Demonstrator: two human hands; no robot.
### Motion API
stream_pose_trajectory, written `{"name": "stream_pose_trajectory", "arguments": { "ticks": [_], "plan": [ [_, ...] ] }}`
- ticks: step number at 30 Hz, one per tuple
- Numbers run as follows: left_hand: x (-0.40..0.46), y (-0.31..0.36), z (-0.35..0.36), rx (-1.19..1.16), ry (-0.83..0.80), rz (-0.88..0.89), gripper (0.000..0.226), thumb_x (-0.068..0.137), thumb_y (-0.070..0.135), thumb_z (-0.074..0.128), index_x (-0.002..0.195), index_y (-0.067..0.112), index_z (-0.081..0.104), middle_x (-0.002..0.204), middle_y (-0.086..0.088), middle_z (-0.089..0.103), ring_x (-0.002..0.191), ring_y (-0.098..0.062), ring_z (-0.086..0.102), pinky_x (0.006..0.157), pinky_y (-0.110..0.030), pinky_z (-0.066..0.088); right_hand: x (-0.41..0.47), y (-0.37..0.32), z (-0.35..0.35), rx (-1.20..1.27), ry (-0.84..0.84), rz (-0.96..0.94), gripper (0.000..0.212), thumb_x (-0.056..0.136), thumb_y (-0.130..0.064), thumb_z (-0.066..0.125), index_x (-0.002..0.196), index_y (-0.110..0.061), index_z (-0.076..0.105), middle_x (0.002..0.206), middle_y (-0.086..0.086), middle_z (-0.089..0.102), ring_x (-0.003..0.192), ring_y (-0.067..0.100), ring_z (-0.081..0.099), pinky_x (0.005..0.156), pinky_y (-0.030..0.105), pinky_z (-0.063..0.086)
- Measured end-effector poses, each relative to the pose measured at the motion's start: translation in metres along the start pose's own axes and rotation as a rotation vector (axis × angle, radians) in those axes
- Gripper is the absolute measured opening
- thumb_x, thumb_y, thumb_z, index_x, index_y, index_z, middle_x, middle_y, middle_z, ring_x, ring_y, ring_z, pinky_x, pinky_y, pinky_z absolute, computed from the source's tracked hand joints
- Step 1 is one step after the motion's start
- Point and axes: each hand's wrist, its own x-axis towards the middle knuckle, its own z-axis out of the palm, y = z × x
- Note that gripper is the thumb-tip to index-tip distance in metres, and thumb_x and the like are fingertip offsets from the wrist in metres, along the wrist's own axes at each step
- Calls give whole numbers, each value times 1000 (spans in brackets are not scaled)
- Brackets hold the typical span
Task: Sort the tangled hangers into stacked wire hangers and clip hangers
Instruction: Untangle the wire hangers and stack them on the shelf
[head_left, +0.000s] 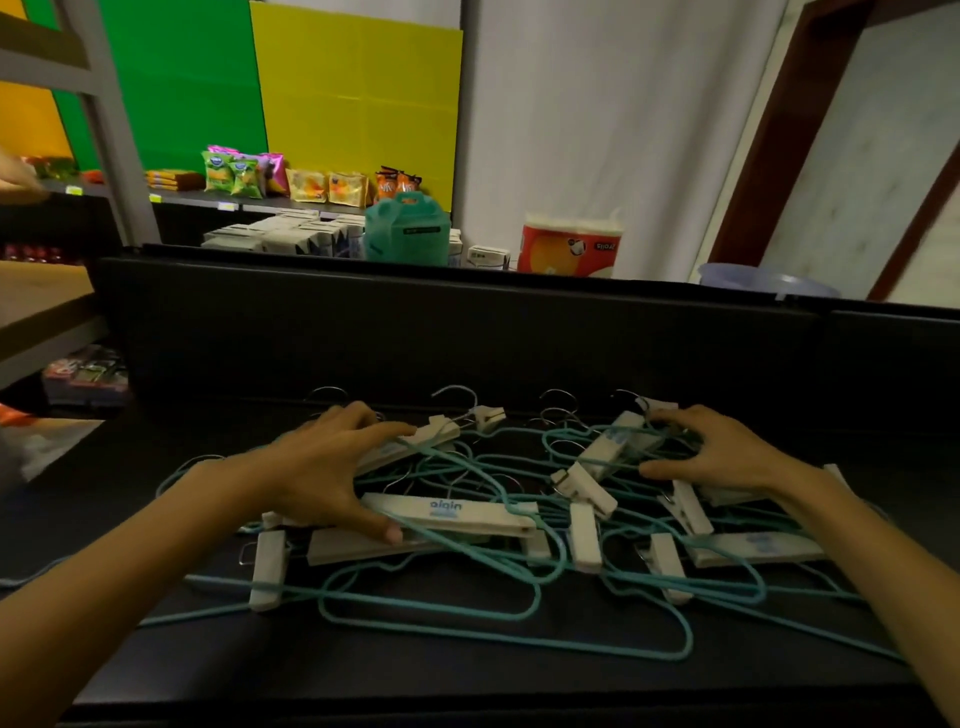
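1. Though nowhere near sorted yet, sprawls nearest as loops of teal wire hangers (467, 603) on the black table (467, 686), threaded over and under everything else in one heap.
2. Judged light, thin and springy, and likely to snag and drag neighbours along if yanked. Best taken at the hook neck or a shoulder bend, then slid out sideways rather than lifted straight up.
3. Just beyond and mixed through the same heap, pale wooden clip hangers (452, 514), lying flat at several angles with clips at the ends, crossed by teal wire over the printed middle bar.
4. Probably stiffer and heavier than the wire. Best gripped mid-bar, where rigid and flat. Worth checking each clip for trapped wire before pulling.
5. Left hand (322, 467): spread over the left half of the heap, fingertips resting on a farther bar, thumb on a nearer one, fingers apart and seemingly clamped round nothing.
6. Right hand (722, 452): set on the right half, fingers bent and apart, tips down among wire and wood. Cannot tell whether pinching anything.
7. No separate stacks anywhere in view, so judged the very start of the sorting.
8. Farther off, a black upright panel (467, 332) behind the heap. Beyond it, snack packets (234, 174) on a shelf, a teal bag (408, 234) and a pack of tissue rolls (571, 249).
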Motion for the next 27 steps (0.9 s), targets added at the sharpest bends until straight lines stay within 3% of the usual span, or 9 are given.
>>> {"name": "stream_pose_trajectory", "arguments": {
  "ticks": [4,7,11,16,21,24,27],
  "plan": [
    [9,5,0,-50,-11,62,109,48,83,64,139,49,15,119,16,22,113,-8,28,99,-32,37,1,17,-10,49,-25,57,75,55,-73,70,122,-52,44,134,-2,40,117,20,43,97,33,38],
    [18,14,0,-74,21,87,108,49,83,63,139,44,19,118,17,24,109,-6,32,95,-29,40,1,44,-25,56,-134,179,100,49,-78,69,136,-40,37,145,0,35,128,24,38,106,39,34],
    [37,31,-10,-172,158,133,105,49,83,63,136,32,37,119,18,32,107,-3,40,91,-27,43,-6,67,-29,97,-279,256,99,54,-70,73,139,-36,36,147,-2,33,131,23,35,109,43,31],
    [65,71,-29,-171,260,221,107,45,86,60,133,27,43,107,25,36,95,3,45,84,-21,42,-12,72,-25,90,-21,149,92,49,-72,73,131,-39,47,132,-5,50,118,19,47,95,34,41],
    [95,126,-35,-147,311,254,107,47,85,61,136,31,38,112,23,35,96,2,45,82,-18,39,-18,94,-40,41,292,-61,89,53,-80,61,132,-44,44,108,-4,45,105,19,44,92,37,41],
    [117,173,-34,-136,334,261,106,49,84,62,137,30,38,116,20,36,99,-2,46,84,-21,41,-20,142,-64,-223,432,-70,91,57,-90,41,135,-43,41,109,-1,45,104,20,40,91,41,40],
    [145,235,-26,-116,353,260,108,50,86,58,139,28,38,116,17,37,99,-5,46,84,-21,41,-34,202,-93,-225,500,-53,96,59,-94,29,139,-40,36,116,1,45,106,21,40,89,44,42]
  ]
}}
